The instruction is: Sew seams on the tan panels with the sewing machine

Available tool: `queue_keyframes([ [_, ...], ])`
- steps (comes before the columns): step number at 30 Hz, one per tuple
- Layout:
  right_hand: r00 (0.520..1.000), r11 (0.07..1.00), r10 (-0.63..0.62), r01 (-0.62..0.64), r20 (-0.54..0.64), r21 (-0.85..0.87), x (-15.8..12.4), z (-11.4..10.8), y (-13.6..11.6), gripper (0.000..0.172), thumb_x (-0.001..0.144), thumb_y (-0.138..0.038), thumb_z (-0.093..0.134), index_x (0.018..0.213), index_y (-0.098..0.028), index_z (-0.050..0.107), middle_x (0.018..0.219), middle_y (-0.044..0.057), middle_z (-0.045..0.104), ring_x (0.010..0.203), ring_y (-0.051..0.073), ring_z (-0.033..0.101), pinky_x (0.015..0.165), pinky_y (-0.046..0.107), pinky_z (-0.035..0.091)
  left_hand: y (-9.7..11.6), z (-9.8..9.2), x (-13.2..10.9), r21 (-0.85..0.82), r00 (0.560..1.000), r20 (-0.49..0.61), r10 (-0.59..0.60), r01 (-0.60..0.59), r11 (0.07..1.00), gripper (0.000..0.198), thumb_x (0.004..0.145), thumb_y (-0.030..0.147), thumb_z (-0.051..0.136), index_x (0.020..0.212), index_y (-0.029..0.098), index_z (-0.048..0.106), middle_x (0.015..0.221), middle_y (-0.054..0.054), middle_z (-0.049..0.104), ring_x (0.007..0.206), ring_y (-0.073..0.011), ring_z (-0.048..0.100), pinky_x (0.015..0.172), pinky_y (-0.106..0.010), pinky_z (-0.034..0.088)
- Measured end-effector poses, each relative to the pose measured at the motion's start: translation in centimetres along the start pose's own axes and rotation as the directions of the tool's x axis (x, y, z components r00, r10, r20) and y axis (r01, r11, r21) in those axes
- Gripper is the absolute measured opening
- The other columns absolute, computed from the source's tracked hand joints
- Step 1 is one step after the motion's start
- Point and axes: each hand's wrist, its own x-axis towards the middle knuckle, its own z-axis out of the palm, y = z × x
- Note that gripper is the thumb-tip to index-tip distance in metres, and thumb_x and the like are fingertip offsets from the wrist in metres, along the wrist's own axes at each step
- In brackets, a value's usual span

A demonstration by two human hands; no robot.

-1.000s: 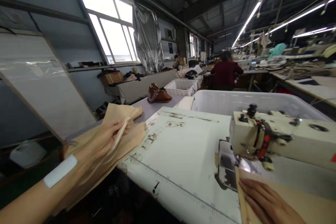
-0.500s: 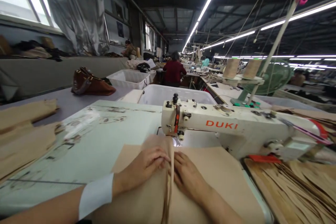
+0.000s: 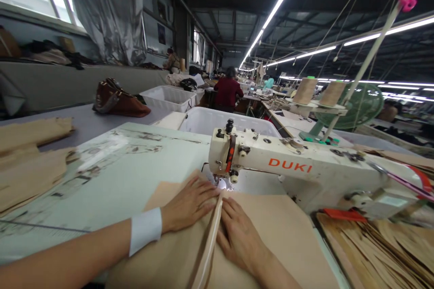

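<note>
1. Head view: the tan cloth (image 3: 274, 226) lies at the near middle of the surface (image 3: 169, 156), its far edge by the needle end of the machine (image 3: 257, 153).
2. The left hand (image 3: 191, 203) rests palm down on the cloth, fingers extended and unclenched, left of a raised fold (image 3: 207, 253). A white band (image 3: 145, 231) wraps that wrist.
3. The right hand (image 3: 241, 235) also lies palm down and unclenched, right of the fold, its fingertips beside it.
4. The fold runs from the near edge of the view toward the needle, between the hands.
5. One tan pile (image 3: 34, 162) lies far left of the cloth; more tan pieces (image 3: 389, 244) lie at the near right.
6. Beyond are a brown bag (image 3: 120, 101) at left, a white bin (image 3: 233, 120) behind the machine, and a person in dark red (image 3: 227, 94).
</note>
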Motion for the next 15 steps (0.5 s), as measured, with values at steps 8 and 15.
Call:
queue_keyframes([
  [8,0.999,0.999,0.031,-0.031,0.021,0.012,0.2,-0.3,-0.2,0.044,0.093,-0.030,0.054,0.135,-0.017,0.052,0.136,0.008,0.055,0.132,0.024,0.044,0.121,0.043,0.025,-1.4,0.5,0.2,0.021,0.995,-0.084,-0.058,0.060,0.998,0.029,0.101,0.027,0.043,0.111,0.017,0.068,0.111,-0.011,0.067,0.107,-0.0249,0.061,0.099,-0.042,0.046],
  [15,0.998,1.000,0.027,-0.026,0.050,-0.009,0.2,-0.3,0.0,0.047,0.092,-0.028,0.053,0.138,-0.015,0.050,0.141,0.008,0.052,0.136,0.024,0.040,0.122,0.043,0.023,1.2,1.1,-2.4,0.017,0.970,-0.023,-0.243,0.243,0.970,0.054,0.098,0.047,0.051,0.142,0.016,0.045,0.145,-0.020,0.045,0.138,-0.0358,0.037,0.112,-0.064,0.022],
])
